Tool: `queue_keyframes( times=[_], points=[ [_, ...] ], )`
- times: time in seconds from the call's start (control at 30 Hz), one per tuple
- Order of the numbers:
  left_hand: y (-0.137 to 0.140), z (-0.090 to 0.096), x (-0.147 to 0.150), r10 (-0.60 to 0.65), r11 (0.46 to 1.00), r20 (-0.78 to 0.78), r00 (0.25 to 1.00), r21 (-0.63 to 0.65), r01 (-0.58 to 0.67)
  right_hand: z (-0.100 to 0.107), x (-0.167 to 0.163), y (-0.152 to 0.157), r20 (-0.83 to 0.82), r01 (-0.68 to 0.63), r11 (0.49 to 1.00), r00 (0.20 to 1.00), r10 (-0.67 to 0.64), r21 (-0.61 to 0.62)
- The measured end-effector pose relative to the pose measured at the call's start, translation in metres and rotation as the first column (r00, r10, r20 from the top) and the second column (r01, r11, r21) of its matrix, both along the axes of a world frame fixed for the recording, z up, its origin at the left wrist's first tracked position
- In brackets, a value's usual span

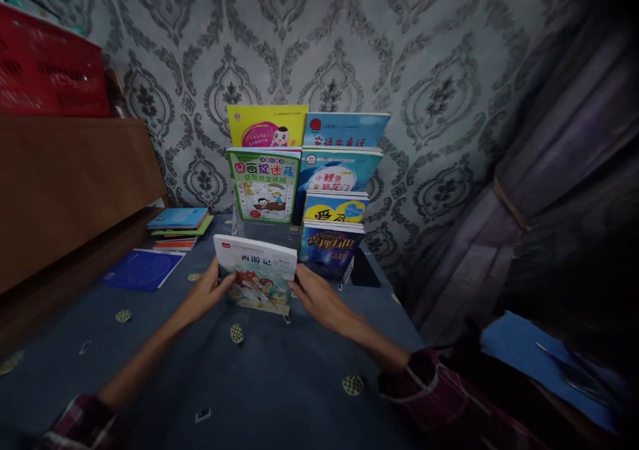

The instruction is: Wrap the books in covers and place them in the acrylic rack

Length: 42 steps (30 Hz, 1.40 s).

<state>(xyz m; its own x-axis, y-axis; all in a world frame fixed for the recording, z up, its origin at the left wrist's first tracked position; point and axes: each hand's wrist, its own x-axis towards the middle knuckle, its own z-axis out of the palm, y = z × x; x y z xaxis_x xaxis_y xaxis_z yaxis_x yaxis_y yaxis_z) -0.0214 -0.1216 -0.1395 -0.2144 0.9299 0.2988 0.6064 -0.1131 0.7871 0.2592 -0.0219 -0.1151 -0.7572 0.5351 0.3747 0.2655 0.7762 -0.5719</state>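
Between my two hands a white-topped picture book (259, 278) is held nearly upright, its illustrated cover facing me. My left hand (212, 287) grips its left edge with the thumb on the front. On the opposite edge, my right hand (314, 293) is closed the same way; the fingers behind the book are hidden. Just behind it stands a tiered clear rack (236, 220). It carries a yellow book (267, 120), a green-bordered book (264, 187), a blue book (344, 127), a light-blue book (342, 167), a yellow-and-blue book (334, 207) and a dark-blue book (332, 247).
A small stack of books (178, 219) and a flat blue book (144, 268) lie left on the dark tablecloth (269, 390). Patterned wallpaper backs the table. A wooden cabinet (74, 184) bearing a red box (50, 64) stands left; a curtain (479, 237) hangs right.
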Motion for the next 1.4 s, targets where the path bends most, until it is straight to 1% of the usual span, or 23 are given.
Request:
queue_keyframes(
  times=[0.07,0.17,0.23,0.27,0.4,0.5,0.6,0.67,0.77,0.93,1.07,1.17,1.27,1.4],
  points=[
    [-0.001,0.001,0.001,-0.015,1.0,0.008,1.0,0.008,0.015,0.002,-0.001,0.001,0.018,-0.018,1.0,1.0,0.018,-0.025],
    [-0.001,0.003,0.001,-0.085,0.996,0.04,0.996,0.019,0.084,0.003,-0.007,0.003,0.023,-0.038,0.987,0.999,0.042,-0.153],
    [-0.001,0.004,0.001,-0.116,0.993,0.051,0.992,0.02,0.115,0.002,-0.011,0.003,0.026,-0.009,0.98,1.0,0.014,-0.2],
    [-0.001,0.004,0.001,-0.119,0.993,0.052,0.992,0.021,0.118,0.001,-0.013,0.003,0.021,0.011,0.981,1.0,-0.008,-0.194],
    [-0.001,0.004,0.003,-0.075,0.996,0.037,0.997,0.044,0.073,-0.003,-0.015,-0.001,-0.032,0.035,0.99,0.999,-0.04,-0.139],
    [-0.002,0.007,0.007,-0.01,0.999,0.023,1.0,0.048,0.009,-0.004,-0.014,-0.004,-0.077,0.026,0.986,0.996,-0.039,-0.165],
    [-0.004,0.014,0.012,0.05,0.998,0.012,0.999,0.044,-0.051,-0.003,-0.013,-0.005,-0.105,0.03,0.984,0.993,-0.049,-0.175],
    [-0.003,0.019,0.015,0.078,0.996,0.001,0.997,0.05,-0.078,-0.001,-0.014,-0.005,-0.126,0.042,0.987,0.99,-0.062,-0.156],
    [-0.002,0.027,0.018,0.106,0.99,-0.011,0.994,0.093,-0.104,0.004,-0.015,-0.003,-0.148,0.064,0.99,0.986,-0.082,-0.125],
    [0.001,0.038,0.019,0.105,0.984,-0.002,0.994,0.142,-0.104,0.017,-0.018,0.0,-0.186,0.083,0.993,0.978,-0.097,-0.079],
    [0.008,0.05,0.017,0.148,0.972,-0.02,0.989,0.189,-0.142,0.033,-0.02,0.001,-0.242,0.087,0.996,0.967,-0.085,-0.003],
    [0.016,0.065,0.013,0.152,0.958,-0.056,0.987,0.253,-0.133,0.048,-0.022,0.002,-0.281,0.121,0.99,0.955,-0.095,0.076],
    [0.028,0.087,0.008,0.132,0.919,-0.114,0.985,0.387,-0.079,0.067,-0.025,0.009,-0.318,0.155,0.974,0.943,-0.096,0.164],
    [0.052,0.119,0.001,0.129,0.837,-0.15,0.98,0.546,-0.026,0.094,-0.033,0.029,-0.365,0.193,0.938,0.927,-0.08,0.287]
  ],
)
